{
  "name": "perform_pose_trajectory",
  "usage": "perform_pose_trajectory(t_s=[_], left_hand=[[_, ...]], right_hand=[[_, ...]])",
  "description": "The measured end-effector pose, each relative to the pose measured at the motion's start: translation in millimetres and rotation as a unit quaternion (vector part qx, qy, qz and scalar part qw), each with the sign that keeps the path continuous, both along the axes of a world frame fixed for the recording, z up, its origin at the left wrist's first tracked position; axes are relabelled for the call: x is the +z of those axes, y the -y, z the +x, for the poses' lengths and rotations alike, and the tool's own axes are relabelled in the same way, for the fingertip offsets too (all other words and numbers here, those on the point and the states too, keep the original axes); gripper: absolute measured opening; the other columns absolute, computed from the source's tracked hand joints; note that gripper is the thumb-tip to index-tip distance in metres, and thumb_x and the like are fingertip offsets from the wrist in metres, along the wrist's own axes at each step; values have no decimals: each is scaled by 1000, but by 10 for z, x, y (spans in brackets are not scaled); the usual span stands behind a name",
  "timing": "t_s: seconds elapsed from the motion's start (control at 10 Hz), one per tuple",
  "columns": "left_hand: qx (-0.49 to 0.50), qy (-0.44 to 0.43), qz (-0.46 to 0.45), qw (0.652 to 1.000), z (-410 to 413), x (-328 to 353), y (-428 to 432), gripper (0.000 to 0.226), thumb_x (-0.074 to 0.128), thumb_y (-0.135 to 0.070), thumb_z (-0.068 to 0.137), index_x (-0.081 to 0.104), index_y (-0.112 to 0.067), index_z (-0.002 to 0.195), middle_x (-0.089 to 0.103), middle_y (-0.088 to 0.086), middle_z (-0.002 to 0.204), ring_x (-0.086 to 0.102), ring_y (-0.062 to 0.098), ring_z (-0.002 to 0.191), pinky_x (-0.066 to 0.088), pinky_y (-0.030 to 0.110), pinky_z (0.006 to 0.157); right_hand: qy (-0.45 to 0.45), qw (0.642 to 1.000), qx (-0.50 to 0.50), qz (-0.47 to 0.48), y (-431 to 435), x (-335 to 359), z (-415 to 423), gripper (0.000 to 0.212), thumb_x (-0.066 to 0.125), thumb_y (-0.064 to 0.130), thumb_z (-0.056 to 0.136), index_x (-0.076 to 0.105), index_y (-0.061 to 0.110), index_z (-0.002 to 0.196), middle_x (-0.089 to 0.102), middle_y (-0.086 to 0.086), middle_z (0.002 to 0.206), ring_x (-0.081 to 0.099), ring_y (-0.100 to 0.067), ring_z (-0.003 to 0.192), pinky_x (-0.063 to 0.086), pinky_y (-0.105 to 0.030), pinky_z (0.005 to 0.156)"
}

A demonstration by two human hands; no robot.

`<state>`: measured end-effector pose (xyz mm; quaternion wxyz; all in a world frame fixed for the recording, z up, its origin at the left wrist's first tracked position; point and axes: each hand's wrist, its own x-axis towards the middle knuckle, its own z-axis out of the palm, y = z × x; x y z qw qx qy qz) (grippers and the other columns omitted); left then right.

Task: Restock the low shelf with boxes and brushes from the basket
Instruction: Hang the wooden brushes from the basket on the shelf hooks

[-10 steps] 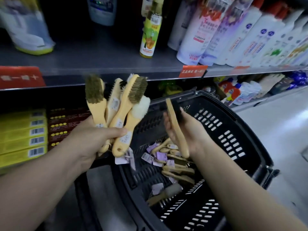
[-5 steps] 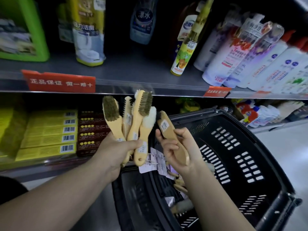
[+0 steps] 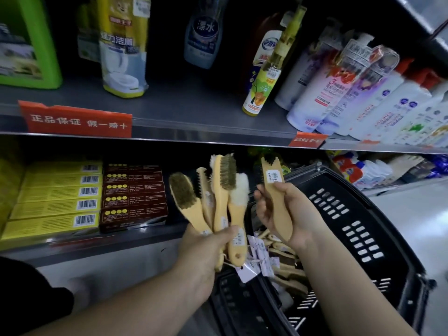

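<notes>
At far left a green container (image 3: 26, 42) stands on the upper shelf (image 3: 189, 110), a grey metal board with a red price strip (image 3: 77, 122) clipped along its front edge. Beside it stand a yellow toilet-cleaner pack (image 3: 123, 47), a blue bleach bottle (image 3: 206, 32) and a slim yellow spray bottle (image 3: 266, 76). Under that board lies the low shelf (image 3: 116, 241), dim and shadowed, carrying a stack of yellow boxes (image 3: 58, 197) with barcodes and, touching it on the right, a stack of dark red boxes (image 3: 134, 195).

The left hand (image 3: 206, 248) is clenched round the handles of a bunch of wooden brushes (image 3: 218, 202) — bristle heads up, fanned just in front of the low shelf, paper tags dangling below. Just beside it the right hand (image 3: 288, 214) grips a single brush (image 3: 276, 195) by its handle, held upright with a barcode sticker facing the camera.

Below both hands sits the black plastic basket (image 3: 351, 214), slotted walls tilted, with more brushes and tags (image 3: 274, 258) heaped inside. Right of that, white pump bottles (image 3: 378, 100) lean in a row on the upper shelf — and pale floor (image 3: 421, 214) shows past the basket rim.
</notes>
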<state>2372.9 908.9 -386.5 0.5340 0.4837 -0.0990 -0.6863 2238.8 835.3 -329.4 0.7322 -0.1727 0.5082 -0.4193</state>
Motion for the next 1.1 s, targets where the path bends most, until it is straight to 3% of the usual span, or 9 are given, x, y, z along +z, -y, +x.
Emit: perform_pose_trajectory(t_s=[0.1,0.2,0.3,0.4,0.5,0.6,0.8,0.9,1.1], left_hand=[[67,26,4,997,238,-58,50,28,71,2,77,65,-16,98,73,6,88,66,22,73,45,23,45],[141,73,31,987,565,-193,102,29,71,1,77,63,-13,102,71,10,93,65,27,79,54,37,64],[194,116,47,973,858,-345,127,38,70,2,77,58,-6,113,66,18,104,59,26,72,53,32,57],[221,155,78,960,1088,-449,176,34,70,4,77,57,-6,107,63,29,101,48,21,53,46,21,42],[187,175,126,958,1292,-464,289,25,70,2,77,56,-14,90,60,16,73,52,21,42,47,27,41],[173,183,119,960,1515,-406,481,33,71,5,75,55,-5,102,57,9,75,55,22,57,43,26,39],[-12,285,106,953,1954,-694,834,35,73,4,74,56,-6,102,60,7,78,54,19,62,43,24,38],[-36,224,103,968,1953,-746,888,33,73,0,75,58,-3,104,62,15,79,58,29,59,53,41,51],[-45,129,73,988,1823,-1013,883,30,70,3,73,64,-4,102,73,15,78,69,25,58,51,28,42]], right_hand=[[-49,999,11,-7,219,-46,276,15,41,12,93,52,2,95,52,-10,73,45,-15,56,46,-20,43],[-85,996,34,4,517,-253,777,12,33,2,97,45,2,95,59,-19,85,49,-17,61,49,-22,42],[-137,989,47,30,774,-597,1270,17,31,5,101,47,0,103,60,-23,117,52,-18,60,51,-26,59],[-147,985,24,83,851,-964,1568,19,38,16,101,51,4,105,62,-13,87,47,-15,57,44,-24,52],[-145,985,6,89,787,-1364,1711,29,33,16,101,40,11,73,44,-4,71,43,-12,58,39,-22,50],[-207,976,16,71,737,-1669,1782,25,38,5,98,43,13,74,44,-1,72,44,-9,59,40,-19,51],[-295,955,-22,-17,710,-2261,1613,29,48,2,93,54,5,121,55,-6,93,50,-8,67,44,-16,57],[-276,961,-18,-26,779,-2440,1697,21,48,-2,91,57,15,96,57,-1,82,54,-10,67,47,-20,59],[-314,948,-36,-37,936,-2713,1616,25,55,-8,86,60,14,74,61,0,70,58,-12,64,50,-16,57]])
